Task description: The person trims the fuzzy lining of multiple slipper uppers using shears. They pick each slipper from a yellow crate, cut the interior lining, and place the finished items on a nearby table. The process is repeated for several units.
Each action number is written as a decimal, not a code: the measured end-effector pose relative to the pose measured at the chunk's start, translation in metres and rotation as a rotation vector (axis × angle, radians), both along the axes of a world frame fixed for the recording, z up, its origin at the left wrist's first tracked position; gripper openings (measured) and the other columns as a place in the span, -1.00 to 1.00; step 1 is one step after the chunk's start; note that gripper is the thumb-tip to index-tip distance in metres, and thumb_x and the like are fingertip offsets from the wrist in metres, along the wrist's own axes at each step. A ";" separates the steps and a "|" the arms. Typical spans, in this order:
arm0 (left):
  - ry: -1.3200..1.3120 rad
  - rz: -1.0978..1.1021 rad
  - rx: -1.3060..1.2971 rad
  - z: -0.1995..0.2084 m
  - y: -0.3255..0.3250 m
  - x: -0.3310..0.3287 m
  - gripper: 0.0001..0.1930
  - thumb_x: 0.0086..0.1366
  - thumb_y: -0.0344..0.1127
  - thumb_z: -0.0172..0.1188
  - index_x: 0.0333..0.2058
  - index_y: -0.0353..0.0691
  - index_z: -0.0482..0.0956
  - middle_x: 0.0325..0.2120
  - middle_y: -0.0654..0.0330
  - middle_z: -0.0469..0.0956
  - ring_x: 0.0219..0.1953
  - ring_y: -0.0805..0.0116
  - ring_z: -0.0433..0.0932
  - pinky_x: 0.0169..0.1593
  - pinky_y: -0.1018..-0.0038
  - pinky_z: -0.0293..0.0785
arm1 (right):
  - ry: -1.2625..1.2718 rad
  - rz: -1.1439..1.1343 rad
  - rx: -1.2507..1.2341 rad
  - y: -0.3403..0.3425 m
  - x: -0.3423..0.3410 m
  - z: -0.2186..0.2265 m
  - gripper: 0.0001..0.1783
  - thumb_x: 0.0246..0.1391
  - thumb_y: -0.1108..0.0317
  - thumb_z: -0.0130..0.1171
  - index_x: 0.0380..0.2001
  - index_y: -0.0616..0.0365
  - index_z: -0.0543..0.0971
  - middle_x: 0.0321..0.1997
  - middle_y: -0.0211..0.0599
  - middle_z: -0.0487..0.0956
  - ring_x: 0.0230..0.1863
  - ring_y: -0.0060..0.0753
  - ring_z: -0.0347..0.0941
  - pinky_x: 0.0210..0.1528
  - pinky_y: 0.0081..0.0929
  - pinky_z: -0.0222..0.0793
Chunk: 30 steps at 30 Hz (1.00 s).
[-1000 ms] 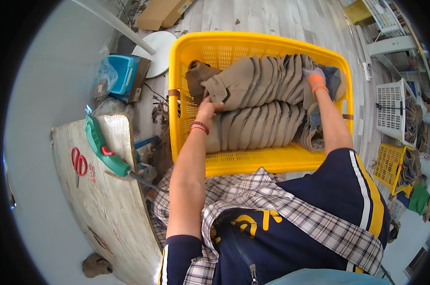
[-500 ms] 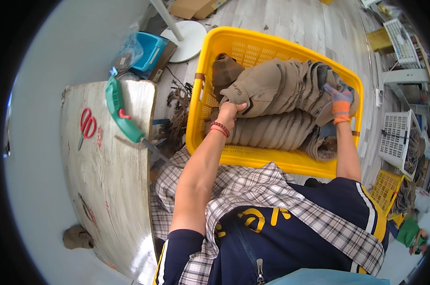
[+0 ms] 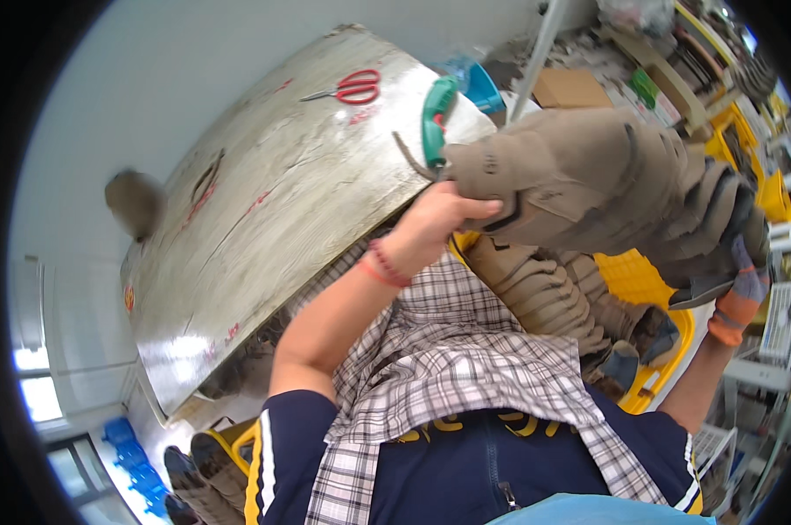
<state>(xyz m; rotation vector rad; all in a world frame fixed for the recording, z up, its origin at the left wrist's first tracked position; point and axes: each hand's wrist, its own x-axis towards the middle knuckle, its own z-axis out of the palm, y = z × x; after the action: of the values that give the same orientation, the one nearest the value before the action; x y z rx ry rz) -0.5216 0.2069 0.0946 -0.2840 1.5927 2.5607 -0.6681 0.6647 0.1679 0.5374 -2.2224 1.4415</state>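
Observation:
A long stack of nested brown shoe uppers [image 3: 579, 166] is lifted above the yellow basket [image 3: 678, 354] and spans between my hands. My left hand [image 3: 435, 223], bare with red bracelets, is closed on its left end, thumb over the top. At the other end my right hand [image 3: 747, 284], in an orange and grey glove, grips the stack from beneath; its fingers are partly hidden. More nested shoe uppers [image 3: 540, 289] lie in the basket below.
A worn wooden table [image 3: 255, 166] stands to the left. Red-handled scissors [image 3: 358, 87] and a green-handled tool [image 3: 435, 118] lie on it. Beyond are a blue bin [image 3: 483, 87] and a cardboard box [image 3: 572, 88]. A white pole [image 3: 538, 57] rises behind the stack.
Both hands have lifted one stack of shoe uppers out of the basket. My view has turned left, so the table now sits more centrally.

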 end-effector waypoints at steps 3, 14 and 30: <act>-0.002 0.190 0.021 0.031 -0.065 0.060 -0.62 0.16 -0.42 0.19 -0.02 -0.28 0.44 -0.13 0.21 0.53 -0.13 0.38 0.50 -0.09 0.44 0.42 | -0.078 0.220 -0.023 -0.078 -0.016 0.053 -0.64 0.09 0.39 -0.02 -0.06 0.34 0.48 0.04 -0.18 0.46 0.00 -0.29 0.40 0.09 -0.37 0.30; -0.123 0.762 0.347 -0.001 -0.249 0.363 -0.76 0.30 -0.23 0.06 -0.12 -0.18 0.47 -0.25 0.18 0.59 -0.34 0.32 0.57 -0.50 0.53 0.42 | -0.867 0.920 0.456 -0.574 0.001 0.065 -0.71 0.07 0.16 0.16 -0.29 0.16 0.57 -0.31 -0.33 0.61 -0.52 -0.50 0.53 -0.41 -0.48 0.49; -0.079 1.376 -0.099 -0.110 -0.275 0.405 -0.71 0.21 -0.21 0.20 -0.12 -0.14 0.44 -0.14 0.26 0.47 -0.09 0.36 0.37 -0.12 0.27 0.33 | -0.884 0.776 -0.146 -0.560 -0.125 -0.076 -0.19 0.02 -0.20 0.11 0.07 0.35 0.34 0.06 -0.06 0.44 0.08 -0.21 0.38 0.13 -0.33 0.32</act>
<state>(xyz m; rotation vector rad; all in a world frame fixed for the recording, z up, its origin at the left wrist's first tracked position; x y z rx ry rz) -0.1165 -0.0685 -0.0152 -2.0650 1.7979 3.1014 -0.7926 0.1047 0.0916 0.8992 -2.6266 2.6181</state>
